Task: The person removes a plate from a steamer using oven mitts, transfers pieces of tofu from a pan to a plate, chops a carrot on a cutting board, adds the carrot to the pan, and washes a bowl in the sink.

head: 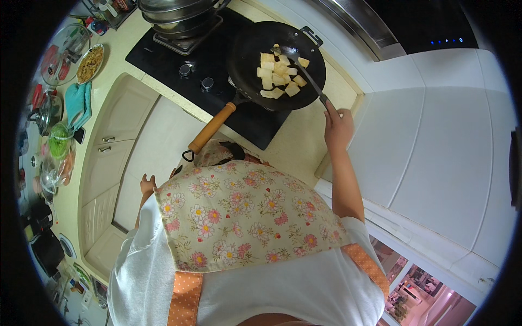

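My right hand (339, 127) grips the handle of a metal cooking spatula (310, 80). Its head rests inside a black wok (248, 61), at the far side of several pale yellow, flat-cut pieces of food (280, 72). A few pieces look lightly browned. The wok's wooden handle (213, 126) points back towards my body, near the floral apron (244, 212). Down at my left side, my left hand (147, 183) hangs with its fingers apart, holding nothing and away from the wok handle.
The wok sits on a black glass cooktop (171, 75) with two knobs, beside a stacked metal steamer (179, 16). On the left counter are a plate of crumbly food (90, 64), a teal cloth (77, 102) and a glass-lidded pot (49, 114). A range hood (424, 24) overhangs the right.
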`<state>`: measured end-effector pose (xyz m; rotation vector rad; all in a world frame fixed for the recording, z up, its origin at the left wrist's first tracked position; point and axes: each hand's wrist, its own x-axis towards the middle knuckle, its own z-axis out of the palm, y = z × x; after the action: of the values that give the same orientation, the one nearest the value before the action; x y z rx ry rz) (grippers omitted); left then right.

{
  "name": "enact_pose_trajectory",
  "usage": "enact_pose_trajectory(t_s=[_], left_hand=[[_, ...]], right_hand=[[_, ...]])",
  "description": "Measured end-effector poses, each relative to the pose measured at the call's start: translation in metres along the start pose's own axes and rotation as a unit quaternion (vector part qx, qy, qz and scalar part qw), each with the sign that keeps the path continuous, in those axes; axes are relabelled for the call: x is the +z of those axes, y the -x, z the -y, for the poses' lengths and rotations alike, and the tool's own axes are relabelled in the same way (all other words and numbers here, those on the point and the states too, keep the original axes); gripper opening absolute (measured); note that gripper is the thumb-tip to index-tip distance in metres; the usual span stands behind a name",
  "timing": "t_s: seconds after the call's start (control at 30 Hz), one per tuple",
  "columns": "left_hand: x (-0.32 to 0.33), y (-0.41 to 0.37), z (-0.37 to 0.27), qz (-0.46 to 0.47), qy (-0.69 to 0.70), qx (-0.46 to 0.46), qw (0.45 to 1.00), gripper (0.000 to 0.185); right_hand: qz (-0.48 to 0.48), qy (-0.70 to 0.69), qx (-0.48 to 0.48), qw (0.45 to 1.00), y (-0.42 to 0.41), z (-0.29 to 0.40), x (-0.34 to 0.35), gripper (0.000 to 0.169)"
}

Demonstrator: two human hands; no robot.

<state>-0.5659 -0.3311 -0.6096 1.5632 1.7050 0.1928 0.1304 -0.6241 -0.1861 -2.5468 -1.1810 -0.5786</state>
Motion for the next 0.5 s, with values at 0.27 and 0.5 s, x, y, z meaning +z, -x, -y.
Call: enact_pose_trajectory(t_s=[0.27, 0.5], left_hand=[[-0.018, 0.03, -0.132, 0.02, -0.131, -0.07, 0.989, 0.066], [-0.021, 0.081, -0.179, -0.007, -0.128, 0.002, 0.992, 0.062]], right_hand=[[0.008, 0.039, 0.006, 0.999, -0.007, 0.015, 0.049, 0.036], [0.116, 0.058, 0.048, 0.99, 0.028, 0.012, 0.035, 0.04]])
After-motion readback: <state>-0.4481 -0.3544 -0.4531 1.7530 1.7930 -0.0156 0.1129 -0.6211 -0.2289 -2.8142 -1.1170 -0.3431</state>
